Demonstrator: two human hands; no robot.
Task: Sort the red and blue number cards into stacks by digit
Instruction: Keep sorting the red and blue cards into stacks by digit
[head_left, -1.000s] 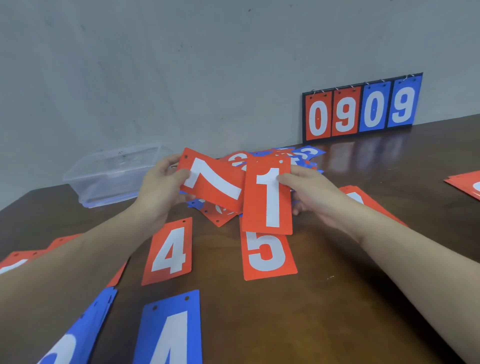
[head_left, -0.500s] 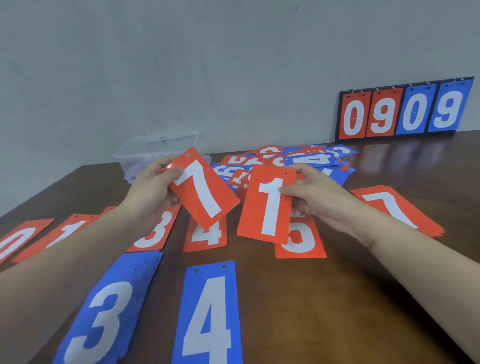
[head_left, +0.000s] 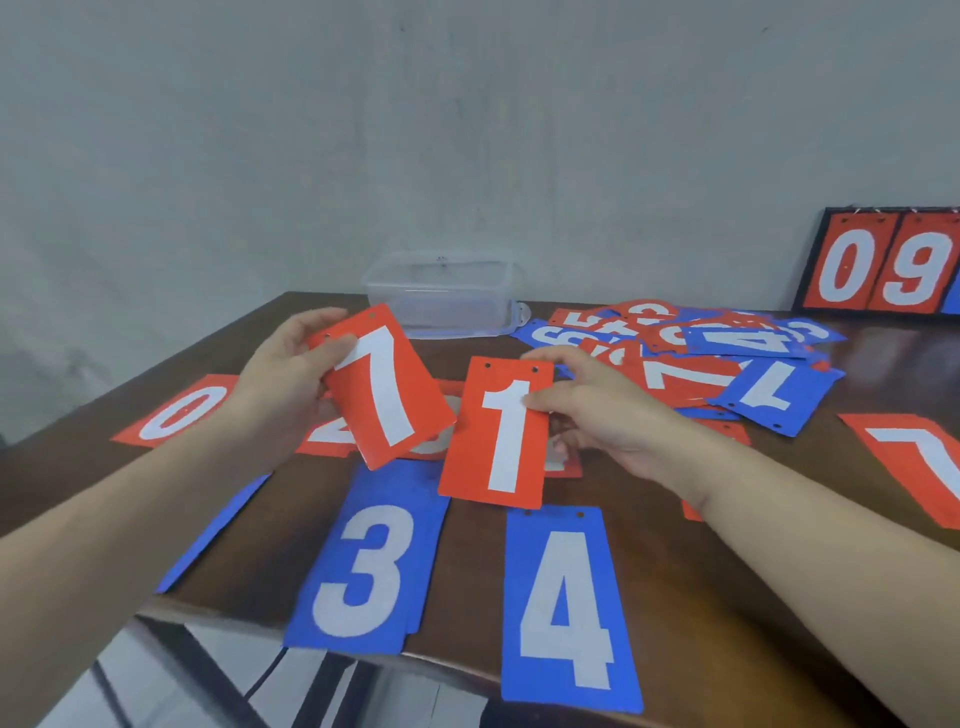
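The left hand (head_left: 280, 384) is pinching a red card reading 7 (head_left: 382, 387); the right hand (head_left: 597, 415) is pinching a red card reading 1 (head_left: 498, 436). Blue cards reading 3 (head_left: 366, 561) and 4 (head_left: 566, 608) are overhanging the table's near edge (head_left: 218, 618).

Single head view, angled forward and down, close over table (head_left: 727, 571)

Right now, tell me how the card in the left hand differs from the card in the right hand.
The red 7 card shows a 7; the red 1 card shows a 1. The 7 card tilts, its top leaning left, while the 1 card hangs nearly upright. The left hand grips the 7 at its upper left corner; the right hand pinches the 1 at its upper right edge. Both are red with white digits, held above the table.
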